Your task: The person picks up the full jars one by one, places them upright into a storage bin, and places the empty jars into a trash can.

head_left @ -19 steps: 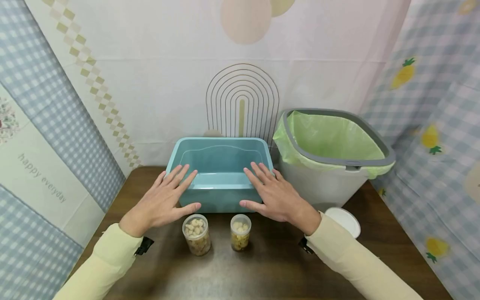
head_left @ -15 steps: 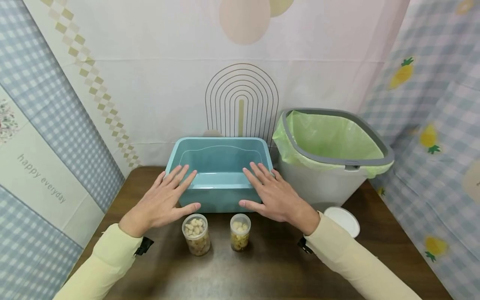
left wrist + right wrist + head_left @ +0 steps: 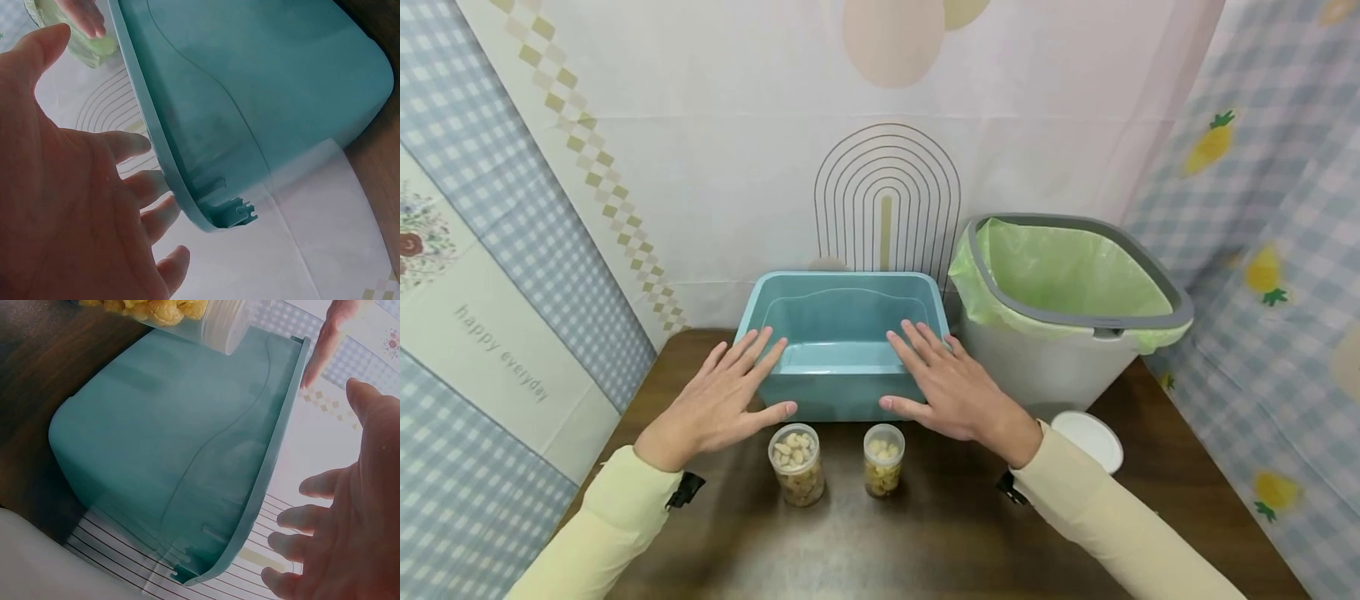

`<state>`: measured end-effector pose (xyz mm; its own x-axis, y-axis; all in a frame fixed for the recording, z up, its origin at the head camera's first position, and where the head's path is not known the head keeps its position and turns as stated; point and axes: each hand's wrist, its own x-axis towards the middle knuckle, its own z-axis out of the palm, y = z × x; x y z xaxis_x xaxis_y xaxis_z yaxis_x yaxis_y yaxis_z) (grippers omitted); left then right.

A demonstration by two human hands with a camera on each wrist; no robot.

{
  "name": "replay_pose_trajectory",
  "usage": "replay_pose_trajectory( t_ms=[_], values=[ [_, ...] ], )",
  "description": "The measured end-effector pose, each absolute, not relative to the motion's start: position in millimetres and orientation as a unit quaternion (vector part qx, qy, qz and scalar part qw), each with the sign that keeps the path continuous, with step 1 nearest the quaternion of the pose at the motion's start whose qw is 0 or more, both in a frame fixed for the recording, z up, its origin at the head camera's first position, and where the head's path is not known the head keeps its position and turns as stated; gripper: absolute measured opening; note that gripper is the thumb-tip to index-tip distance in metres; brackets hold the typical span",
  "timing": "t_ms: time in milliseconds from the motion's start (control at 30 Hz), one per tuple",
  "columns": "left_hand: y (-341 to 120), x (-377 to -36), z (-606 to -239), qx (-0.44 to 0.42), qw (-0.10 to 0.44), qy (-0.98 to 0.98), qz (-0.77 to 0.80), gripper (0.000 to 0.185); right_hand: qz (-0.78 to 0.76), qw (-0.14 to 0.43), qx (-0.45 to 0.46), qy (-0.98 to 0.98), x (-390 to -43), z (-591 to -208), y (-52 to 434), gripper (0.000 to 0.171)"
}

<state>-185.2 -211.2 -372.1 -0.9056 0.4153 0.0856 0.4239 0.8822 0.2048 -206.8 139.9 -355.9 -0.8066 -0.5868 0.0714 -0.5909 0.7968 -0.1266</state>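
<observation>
A teal plastic bin (image 3: 842,396) stands empty at the back middle of the dark wooden table (image 3: 940,533). My left hand (image 3: 718,400) hovers flat, fingers spread, over the bin's front left corner. My right hand (image 3: 943,387) hovers the same way over its front right corner. Neither holds anything. In front of the bin stand two small clear jars without lids: the left jar (image 3: 797,465) holds pale nuts, the right jar (image 3: 883,460) yellowish snacks. In the wrist views the bin (image 3: 250,100) (image 3: 175,456) lies beside each palm (image 3: 69,206) (image 3: 350,531).
A grey bin (image 3: 1060,367) with a green liner stands right of the teal bin. A white round lid (image 3: 1090,440) lies on the table by its base. Patterned cloth walls close in the back and both sides.
Both hands stay spread over the bin's front corners; only the head view has shifted slightly.
</observation>
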Motion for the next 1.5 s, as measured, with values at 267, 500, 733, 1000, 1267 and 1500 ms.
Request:
replay_pose_trajectory(
  t_ms=[267,500,733,1000,1267,1500],
  values=[
    [-221,-188,-364,-0.215,0.016,-0.969,-0.117,0.098,0.074,0.059,0.34,-0.936,-203,-349,141,0.086],
    [-234,-201,-354,-0.204,0.007,-0.97,-0.134,0.101,0.071,0.115,0.39,-0.911,-194,-340,143,0.074],
    [-242,-216,-360,-0.179,-0.015,-0.972,-0.151,0.102,0.074,0.045,0.409,-0.908,-188,-342,137,0.066],
    [-242,-225,-372,-0.178,-0.019,-0.971,-0.16,0.1,0.076,-0.018,0.416,-0.906,-185,-365,135,0.071],
    [-241,-227,-377,-0.182,-0.009,-0.973,-0.144,0.098,0.08,-0.019,0.418,-0.905,-186,-384,132,0.073],
    [-241,-225,-379,-0.184,0.002,-0.974,-0.131,0.098,0.12,-0.013,0.424,-0.898,-189,-403,129,0.066]
  ],
)
